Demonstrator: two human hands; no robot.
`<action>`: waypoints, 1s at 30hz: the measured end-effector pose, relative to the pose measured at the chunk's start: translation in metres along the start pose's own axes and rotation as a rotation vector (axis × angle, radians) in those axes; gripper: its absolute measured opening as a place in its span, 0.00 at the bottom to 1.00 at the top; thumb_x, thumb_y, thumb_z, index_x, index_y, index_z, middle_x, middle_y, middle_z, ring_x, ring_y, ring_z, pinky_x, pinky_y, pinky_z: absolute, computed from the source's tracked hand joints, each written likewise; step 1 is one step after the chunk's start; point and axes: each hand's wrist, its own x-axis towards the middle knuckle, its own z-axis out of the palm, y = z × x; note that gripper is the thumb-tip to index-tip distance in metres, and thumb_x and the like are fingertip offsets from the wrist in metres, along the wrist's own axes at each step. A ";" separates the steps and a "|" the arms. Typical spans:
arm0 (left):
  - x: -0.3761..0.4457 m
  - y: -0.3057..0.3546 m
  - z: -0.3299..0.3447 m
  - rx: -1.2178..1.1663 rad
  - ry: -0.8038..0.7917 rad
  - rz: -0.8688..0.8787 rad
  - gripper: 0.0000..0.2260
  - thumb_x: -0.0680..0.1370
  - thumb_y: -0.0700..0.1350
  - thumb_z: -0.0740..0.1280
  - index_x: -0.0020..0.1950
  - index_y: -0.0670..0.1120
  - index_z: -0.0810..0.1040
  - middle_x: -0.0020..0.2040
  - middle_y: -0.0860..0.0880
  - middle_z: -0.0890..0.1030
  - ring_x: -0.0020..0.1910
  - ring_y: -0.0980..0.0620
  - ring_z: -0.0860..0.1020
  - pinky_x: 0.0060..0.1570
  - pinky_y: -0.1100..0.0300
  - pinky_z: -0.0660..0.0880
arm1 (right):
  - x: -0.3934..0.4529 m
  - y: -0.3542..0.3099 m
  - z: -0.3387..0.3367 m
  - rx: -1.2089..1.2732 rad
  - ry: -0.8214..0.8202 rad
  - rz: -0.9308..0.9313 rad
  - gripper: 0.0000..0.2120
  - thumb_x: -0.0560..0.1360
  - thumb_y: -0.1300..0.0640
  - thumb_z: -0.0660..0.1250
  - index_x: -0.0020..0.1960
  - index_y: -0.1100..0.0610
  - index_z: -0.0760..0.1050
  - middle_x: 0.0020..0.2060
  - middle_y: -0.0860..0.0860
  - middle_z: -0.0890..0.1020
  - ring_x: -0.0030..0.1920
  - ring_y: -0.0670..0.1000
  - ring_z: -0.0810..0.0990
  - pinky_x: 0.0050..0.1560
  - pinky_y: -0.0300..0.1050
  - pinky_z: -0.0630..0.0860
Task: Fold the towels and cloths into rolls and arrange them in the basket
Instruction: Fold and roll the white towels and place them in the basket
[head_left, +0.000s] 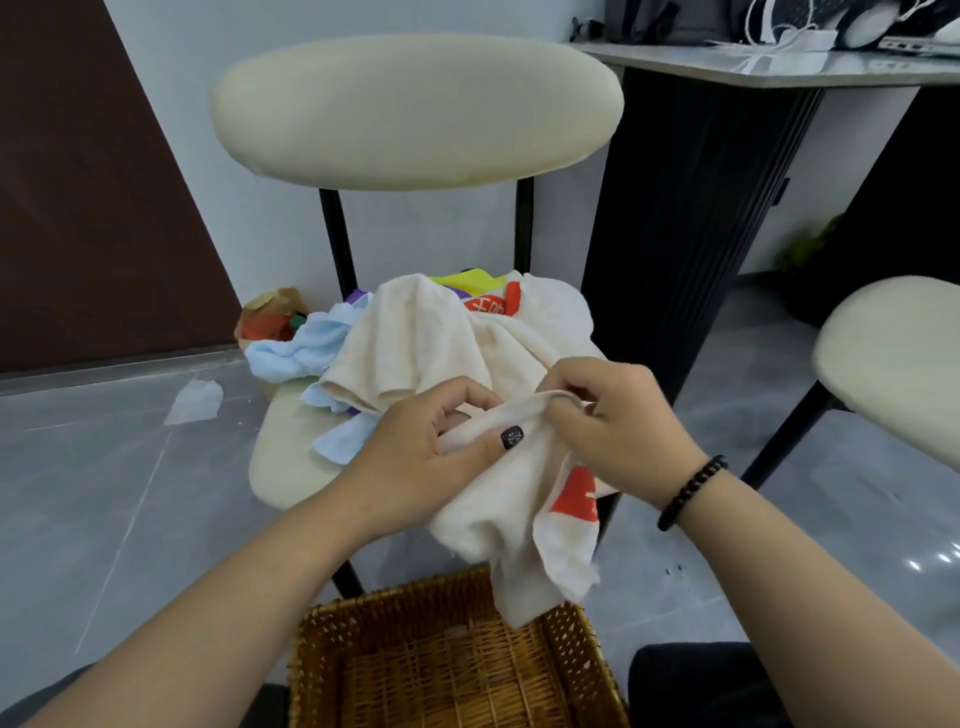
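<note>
A cream towel (498, 514) with red printing hangs between my hands over the front of a chair seat. My left hand (431, 447) grips its upper edge with the thumb on top. The same edge is pinched just to the right by my right hand (608, 415). The towel's lower corner dangles over the far rim of a brown wicker basket (576, 660), which sits near me and holds nothing that I can see. Behind my hands, a heap of cloths (415, 327) lies on the seat: another cream towel, light blue cloths (306, 345), bits of yellow and purple.
The cream padded chair (415, 109) with black legs faces me. A second cream seat (893, 358) is at the right. A dark table base (691, 208) stands behind right. A paper bag (270, 317) and a white scrap (195, 400) lie on the grey floor at left.
</note>
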 end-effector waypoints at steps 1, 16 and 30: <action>0.000 -0.001 -0.002 0.014 -0.003 -0.013 0.04 0.76 0.48 0.71 0.47 0.50 0.79 0.33 0.47 0.82 0.31 0.47 0.76 0.31 0.60 0.71 | 0.002 0.001 -0.004 0.037 0.032 0.050 0.11 0.71 0.67 0.61 0.34 0.56 0.76 0.28 0.45 0.76 0.30 0.42 0.72 0.32 0.32 0.67; 0.007 -0.012 -0.054 0.614 0.510 0.115 0.16 0.72 0.45 0.57 0.56 0.44 0.76 0.53 0.52 0.73 0.54 0.52 0.70 0.48 0.62 0.63 | 0.004 0.047 -0.084 0.032 0.758 0.365 0.09 0.69 0.62 0.55 0.33 0.63 0.70 0.20 0.46 0.64 0.26 0.44 0.60 0.27 0.38 0.59; -0.006 0.009 -0.030 0.393 0.383 0.312 0.05 0.73 0.56 0.65 0.43 0.58 0.80 0.37 0.57 0.81 0.36 0.59 0.78 0.35 0.66 0.72 | -0.001 -0.014 -0.004 0.038 -0.033 -0.016 0.06 0.74 0.51 0.68 0.40 0.51 0.79 0.35 0.43 0.81 0.39 0.41 0.78 0.41 0.39 0.74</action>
